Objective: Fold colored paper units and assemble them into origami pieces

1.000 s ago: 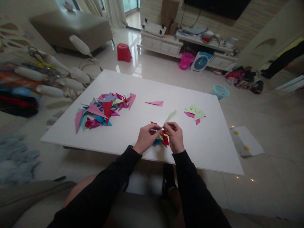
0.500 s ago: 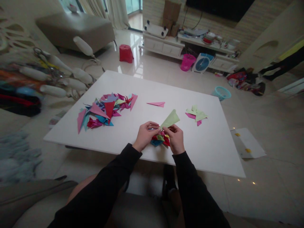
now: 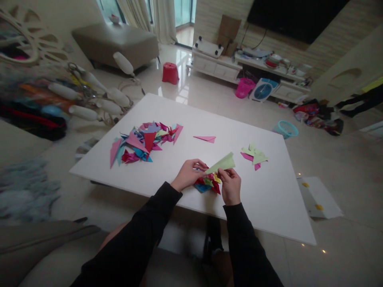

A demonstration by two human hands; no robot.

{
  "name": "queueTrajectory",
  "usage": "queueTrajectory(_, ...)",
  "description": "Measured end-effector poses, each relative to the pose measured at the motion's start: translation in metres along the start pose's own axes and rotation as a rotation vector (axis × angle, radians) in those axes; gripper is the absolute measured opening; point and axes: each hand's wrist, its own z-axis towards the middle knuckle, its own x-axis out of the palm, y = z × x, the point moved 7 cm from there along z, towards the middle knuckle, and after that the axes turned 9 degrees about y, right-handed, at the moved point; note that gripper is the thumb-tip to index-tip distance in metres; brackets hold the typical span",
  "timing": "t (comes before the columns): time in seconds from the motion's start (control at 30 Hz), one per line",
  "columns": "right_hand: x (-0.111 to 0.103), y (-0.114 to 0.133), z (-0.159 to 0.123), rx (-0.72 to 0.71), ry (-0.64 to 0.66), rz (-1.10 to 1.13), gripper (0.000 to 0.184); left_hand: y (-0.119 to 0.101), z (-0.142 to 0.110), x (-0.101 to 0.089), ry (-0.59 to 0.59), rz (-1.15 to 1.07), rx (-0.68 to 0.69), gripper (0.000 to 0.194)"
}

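A light green folded paper plane [image 3: 223, 162] is held above the table, its pointed end toward the left and its wide end up to the right. My left hand [image 3: 188, 174] pinches it near the point. At its lower edge, the fingers of my right hand [image 3: 231, 186] are closed on it. Just below both hands lies a small heap of red, blue, green and yellow folded papers [image 3: 206, 186], partly hidden by them. Farther back, a single pink paper plane [image 3: 206, 138] rests flat on the white table [image 3: 257, 203].
A large pile of colourful folded papers [image 3: 145, 139] covers the table's left part. Green and pink folded papers [image 3: 254, 154] lie on the right side. Beyond the table are a red stool [image 3: 170, 73], a blue basket [image 3: 286, 129] and a lamp with several white shades [image 3: 122, 63] at left.
My view has shifted, so the scene sits lower and more to the right. My right hand has moved slightly away from the left along the green paper plane, which both hands still hold.
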Motion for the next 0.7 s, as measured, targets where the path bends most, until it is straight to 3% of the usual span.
queueTrajectory(0.2,-0.017,0.003,0.007,0.004,-0.033,0.002,0.032,0.006,-0.001,-0.02,0.129,0.011,-0.159,0.029)
queueTrajectory(0.4,-0.028,0.007,0.017,0.062,-0.015,-0.088,0.038,0.0,0.003,-0.042,0.092,-0.038,-0.097,0.03)
queueTrajectory(0.53,-0.015,0.017,0.047,0.051,0.007,-0.116,0.042,-0.008,0.007,-0.067,-0.074,0.036,-0.017,0.023)
queueTrajectory(0.63,-0.001,0.024,0.092,0.005,-0.06,-0.174,0.041,-0.016,0.002,-0.086,-0.262,0.295,0.054,0.016)
queueTrajectory(0.7,0.014,0.02,0.127,0.007,-0.092,-0.201,0.038,-0.016,-0.001,-0.089,-0.287,0.386,0.037,0.013)
